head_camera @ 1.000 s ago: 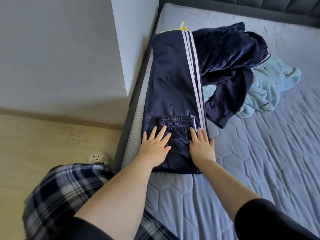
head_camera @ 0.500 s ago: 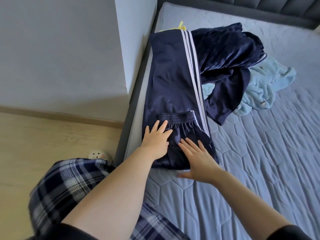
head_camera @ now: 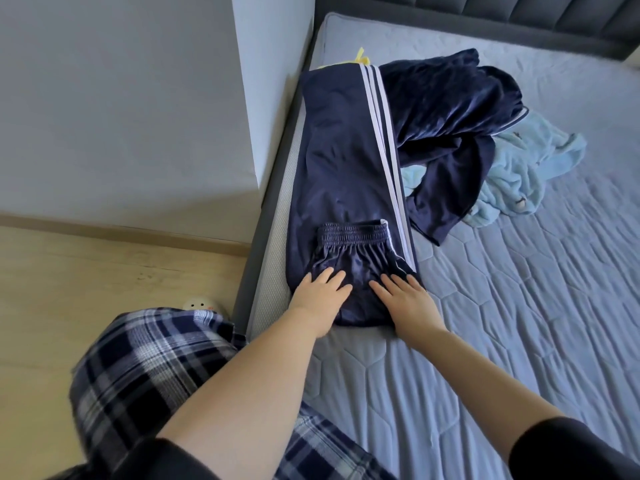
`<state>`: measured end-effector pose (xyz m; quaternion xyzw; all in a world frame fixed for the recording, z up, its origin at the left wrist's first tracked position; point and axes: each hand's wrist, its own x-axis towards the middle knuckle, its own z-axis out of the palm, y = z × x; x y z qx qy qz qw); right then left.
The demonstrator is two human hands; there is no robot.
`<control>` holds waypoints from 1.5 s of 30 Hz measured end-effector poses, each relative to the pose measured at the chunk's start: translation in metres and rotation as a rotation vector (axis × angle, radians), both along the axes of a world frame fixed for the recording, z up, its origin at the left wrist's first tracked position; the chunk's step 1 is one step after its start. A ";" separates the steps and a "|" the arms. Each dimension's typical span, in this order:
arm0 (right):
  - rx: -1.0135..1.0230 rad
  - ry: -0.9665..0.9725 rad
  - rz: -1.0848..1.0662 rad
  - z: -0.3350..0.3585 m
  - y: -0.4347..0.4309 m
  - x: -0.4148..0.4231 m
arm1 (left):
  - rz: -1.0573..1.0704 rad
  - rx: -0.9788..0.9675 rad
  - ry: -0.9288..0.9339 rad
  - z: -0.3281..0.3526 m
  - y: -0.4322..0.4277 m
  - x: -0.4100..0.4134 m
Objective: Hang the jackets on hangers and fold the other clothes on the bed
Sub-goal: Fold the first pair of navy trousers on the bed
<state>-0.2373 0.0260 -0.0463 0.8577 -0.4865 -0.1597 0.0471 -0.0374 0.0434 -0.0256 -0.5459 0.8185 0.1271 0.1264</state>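
Nearest the camera, just short of the navy track pants (head_camera: 339, 161), the person's plaid trousers (head_camera: 145, 368) stand over the wooden floor (head_camera: 69, 289) to the left of the pants' near end. Both bare forearms reach forward to that end. The left hand (head_camera: 320, 294) lies flat on the near-left part of the pants, its grip loose, fingers straight and spread, holding nothing. The right hand (head_camera: 407, 303) lies flat on the near-right part, fingers likewise straight, its grip around nothing, the heel of the palm at the pants' near fold. The pants lie lengthwise along the left edge of the bed (head_camera: 519, 323), white side stripes to the right, one gathered elastic end folded back on top just beyond the fingertips. Touching the pants' right side lies a crumpled dark velvety garment (head_camera: 446, 98), which overlaps a light-blue fleecy garment (head_camera: 519, 174) further right. A bit of yellow cloth (head_camera: 360, 57) peeks out past the pants' far end, and beyond that runs the dark headboard (head_camera: 519, 15).
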 end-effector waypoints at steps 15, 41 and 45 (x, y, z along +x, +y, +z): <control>0.988 -0.029 -0.215 0.101 -0.037 0.010 | 0.542 1.087 0.753 0.042 -0.007 0.042; 0.364 -0.949 -0.902 0.015 -0.083 0.009 | 0.935 -0.148 0.693 -0.014 -0.041 0.048; 0.426 -0.981 -0.922 0.016 -0.085 0.007 | 0.928 -0.195 0.574 -0.014 -0.041 0.046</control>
